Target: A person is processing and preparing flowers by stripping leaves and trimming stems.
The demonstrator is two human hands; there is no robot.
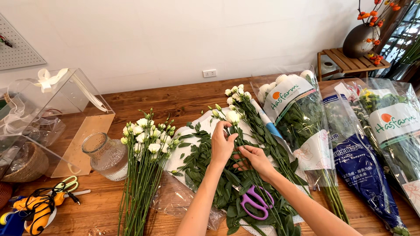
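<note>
Green leafy stems tipped with white buds [238, 131] lie across a sheet of white wrapping paper [199, 124] on the brown wooden tabletop [175, 98], and both hands work on one of them. The left hand [222, 144] is pinched closed on the upper stem just below a white bloom, fingertips together, apparently steadying it. The right hand [254, 158] sits lower on the same stem, fingers curled about it among the leaves; whether it grips stem or foliage cannot be told. Loose green leaves [197, 161] are heaped on the paper under the forearms.

A pair of purple-handled scissors [256, 201] lies on the leaves just below the right wrist, within easy reach. To the left, a separate bunch of white-flowered, bare-stemmed cuttings [144, 166] lies parallel on the tabletop, apart from the leafy pile, its lower stems already bare. A ribbed clear glass vase [106, 155] stands upright beside that bunch. Further left stands a clear acrylic box with a white ribbon bow [57, 113], with an orange glue gun [37, 209] and yellow-handled scissors [65, 183] near the front edge.

On the right, three clear plastic-sleeved flower bundles [302, 118] lie unopened, heads towards the wall.
</note>
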